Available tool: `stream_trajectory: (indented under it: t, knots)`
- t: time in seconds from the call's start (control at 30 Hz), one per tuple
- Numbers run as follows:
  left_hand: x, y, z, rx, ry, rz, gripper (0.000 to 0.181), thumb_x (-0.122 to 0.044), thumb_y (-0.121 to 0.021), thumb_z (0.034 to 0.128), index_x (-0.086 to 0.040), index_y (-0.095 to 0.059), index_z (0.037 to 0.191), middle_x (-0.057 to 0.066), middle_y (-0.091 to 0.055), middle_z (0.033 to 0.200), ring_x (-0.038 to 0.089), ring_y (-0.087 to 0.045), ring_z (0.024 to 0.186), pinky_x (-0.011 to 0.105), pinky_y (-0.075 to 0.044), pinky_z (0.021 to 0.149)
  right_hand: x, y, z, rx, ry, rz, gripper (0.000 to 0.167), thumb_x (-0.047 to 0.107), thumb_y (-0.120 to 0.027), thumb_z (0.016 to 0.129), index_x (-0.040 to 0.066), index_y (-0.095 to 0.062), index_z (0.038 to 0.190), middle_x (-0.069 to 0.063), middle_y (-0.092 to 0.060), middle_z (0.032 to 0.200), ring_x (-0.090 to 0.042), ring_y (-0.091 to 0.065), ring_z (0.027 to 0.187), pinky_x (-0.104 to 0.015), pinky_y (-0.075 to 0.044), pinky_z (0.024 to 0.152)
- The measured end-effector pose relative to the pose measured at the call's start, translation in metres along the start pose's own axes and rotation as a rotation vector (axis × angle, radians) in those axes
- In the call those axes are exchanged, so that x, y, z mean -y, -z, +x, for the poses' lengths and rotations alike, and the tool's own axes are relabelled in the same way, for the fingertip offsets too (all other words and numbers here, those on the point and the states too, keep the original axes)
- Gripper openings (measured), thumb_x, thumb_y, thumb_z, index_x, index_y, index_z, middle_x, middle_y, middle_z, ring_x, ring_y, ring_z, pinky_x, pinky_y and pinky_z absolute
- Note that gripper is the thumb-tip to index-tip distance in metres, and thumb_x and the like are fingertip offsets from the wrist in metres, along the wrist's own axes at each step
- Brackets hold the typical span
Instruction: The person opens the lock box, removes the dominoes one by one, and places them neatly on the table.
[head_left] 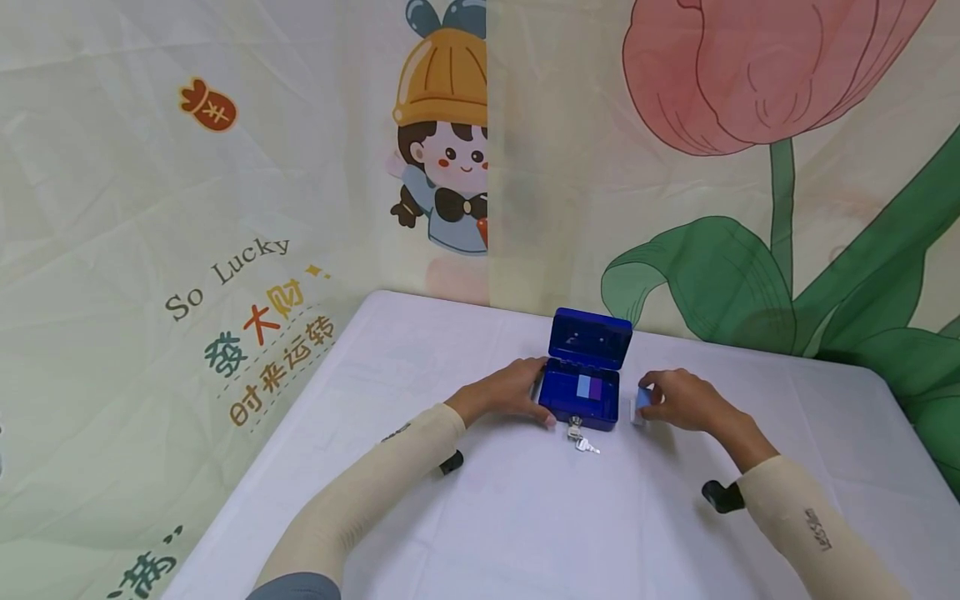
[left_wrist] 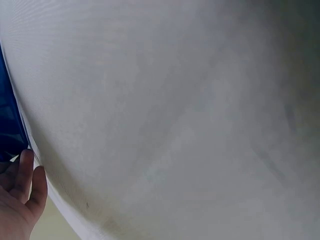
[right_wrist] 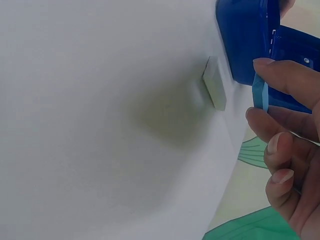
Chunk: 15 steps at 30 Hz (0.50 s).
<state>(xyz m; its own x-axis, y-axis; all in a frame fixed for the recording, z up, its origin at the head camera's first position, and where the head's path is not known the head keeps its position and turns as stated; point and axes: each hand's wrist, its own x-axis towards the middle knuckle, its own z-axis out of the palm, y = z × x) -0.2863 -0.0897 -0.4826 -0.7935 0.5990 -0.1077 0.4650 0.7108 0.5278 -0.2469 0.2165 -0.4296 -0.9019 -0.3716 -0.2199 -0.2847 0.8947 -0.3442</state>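
A blue metal cash box (head_left: 551, 392) stands on the table with its lid raised at the back. In it lie a light blue block (head_left: 583, 387) and a purple block (head_left: 596, 389), side by side. My left hand (head_left: 513, 390) holds the box by its left side, thumb at the front corner and fingers farther back. To the right of the box, my right hand (head_left: 686, 400) pinches a light blue block (right_wrist: 259, 92) between thumb and fingertip, just above the table. Below it a white block (right_wrist: 215, 84) stands on the table beside the box.
A small lock with keys (head_left: 585, 445) hangs at the box's front and rests on the white tablecloth (head_left: 517, 517). Behind the table's back edge hangs a printed cloth (head_left: 555, 183). The left wrist view shows mostly tablecloth.
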Motion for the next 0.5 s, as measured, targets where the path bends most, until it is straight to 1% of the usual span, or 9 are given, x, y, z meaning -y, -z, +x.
stream_trajectory:
  t: [0.17, 0.3, 0.5]
  knots:
    - [-0.001, 0.001, 0.000, -0.002, 0.003, 0.013, 0.115, -0.056, -0.087, 0.0705, -0.010, -0.028, 0.157, 0.009, -0.047, 0.153, 0.023, -0.043, 0.142, 0.041, -0.033, 0.120, -0.005, -0.001, -0.002, 0.014, -0.019, 0.000, 0.048, 0.024, -0.081, 0.084, -0.002, -0.065, 0.122, -0.006, -0.071, 0.090, -0.017, -0.061, 0.077, -0.034, -0.057, 0.071]
    - [-0.002, 0.002, 0.000, 0.000, 0.009, 0.019, 0.114, -0.055, -0.087, 0.0709, -0.010, -0.028, 0.157, 0.009, -0.048, 0.152, 0.023, -0.044, 0.141, 0.040, -0.034, 0.120, -0.008, 0.000, -0.004, 0.020, -0.032, 0.008, 0.049, 0.023, -0.081, 0.084, -0.002, -0.064, 0.123, -0.007, -0.071, 0.091, -0.018, -0.061, 0.078, -0.035, -0.057, 0.071]
    - [-0.001, 0.002, -0.001, 0.004, 0.005, 0.006, 0.115, -0.055, -0.087, 0.0710, -0.011, -0.026, 0.158, 0.008, -0.046, 0.154, 0.023, -0.042, 0.143, 0.041, -0.033, 0.120, -0.011, -0.001, -0.008, 0.034, -0.053, 0.024, 0.048, 0.020, -0.080, 0.085, -0.003, -0.063, 0.124, -0.009, -0.070, 0.094, -0.018, -0.061, 0.079, -0.036, -0.057, 0.072]
